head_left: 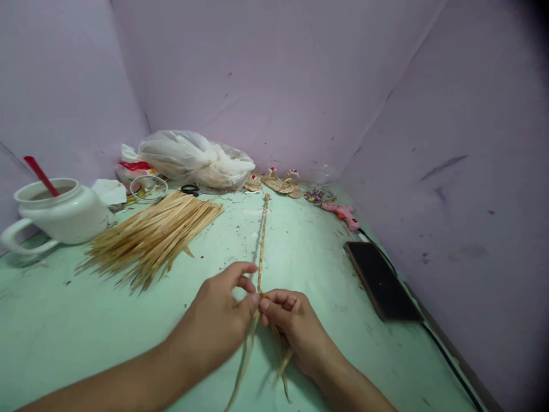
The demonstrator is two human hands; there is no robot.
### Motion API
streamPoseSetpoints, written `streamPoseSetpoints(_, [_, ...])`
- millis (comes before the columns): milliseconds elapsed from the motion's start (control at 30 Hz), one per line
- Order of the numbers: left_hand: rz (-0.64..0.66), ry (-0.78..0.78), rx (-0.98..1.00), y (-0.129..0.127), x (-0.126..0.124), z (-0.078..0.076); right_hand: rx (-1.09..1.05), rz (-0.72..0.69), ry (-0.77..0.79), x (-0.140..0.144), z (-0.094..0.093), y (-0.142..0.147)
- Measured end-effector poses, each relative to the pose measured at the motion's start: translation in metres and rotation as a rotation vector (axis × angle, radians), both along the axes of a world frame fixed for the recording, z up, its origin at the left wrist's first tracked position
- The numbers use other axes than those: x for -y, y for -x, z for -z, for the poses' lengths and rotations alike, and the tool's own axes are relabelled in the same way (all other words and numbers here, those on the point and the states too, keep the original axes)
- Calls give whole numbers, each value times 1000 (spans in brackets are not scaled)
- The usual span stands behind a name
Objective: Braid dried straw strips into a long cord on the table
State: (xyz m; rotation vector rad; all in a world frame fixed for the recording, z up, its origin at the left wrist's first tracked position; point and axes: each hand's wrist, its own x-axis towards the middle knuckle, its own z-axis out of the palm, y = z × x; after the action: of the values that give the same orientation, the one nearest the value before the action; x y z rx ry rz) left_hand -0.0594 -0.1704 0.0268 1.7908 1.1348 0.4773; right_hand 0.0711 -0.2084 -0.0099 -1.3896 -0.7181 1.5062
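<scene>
A thin braid of dried straw-coloured strips [263, 246] runs down the middle of the table, its knotted far tip pointing toward the wall. My right hand [295, 323] pinches the near end, where the weaving stops, between thumb and fingers. Beside it my left hand [221, 303] is curved, with its index finger and thumb apart; the thumb tip touches the braid's near end. Loose strips [246, 363] trail from there toward me, some passing under my right hand. A fanned bundle of the same dry strips [158, 234] lies to the left.
At left stands a white mug-like pot [64, 214] with a red stick [40, 174]. Behind are a white plastic bag [193, 157], scissors [191, 189] and small woven pieces [281, 182]. A pink glue gun [343, 214], beads [314, 195] and a phone [384, 280] lie right.
</scene>
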Motion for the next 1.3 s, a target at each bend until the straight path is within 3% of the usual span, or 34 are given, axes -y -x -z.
streamPoseSetpoints(100, [25, 593, 143, -3, -15, -1, 38, -15, -22, -1, 0, 2])
streamPoseSetpoints(200, [87, 761, 214, -6, -18, 10, -20, -47, -72, -2, -1, 3])
streamPoseSetpoints(367, [145, 678, 183, -8, -17, 23, -32, -87, -107, 0, -2, -2])
streamPoseSetpoints(767, [196, 555, 101, -6, -14, 26, -21, -47, -157, 0, 6, -2])
streamPoseSetpoints(933, [250, 598, 80, -3, -16, 23, 2, -16, -120, 2, 5, -3])
streamPoseSetpoints(1167, [196, 676, 136, -8, -18, 15, 47, -22, -144, 2, 2, 1])
streamPoseSetpoints(1233, [204, 609, 87, -8, -19, 20, 139, -8, -120, 2, 2, 2])
streamPoseSetpoints(1300, [231, 448, 64, -6, -21, 27, 237, 12, -117, 3, 3, 2])
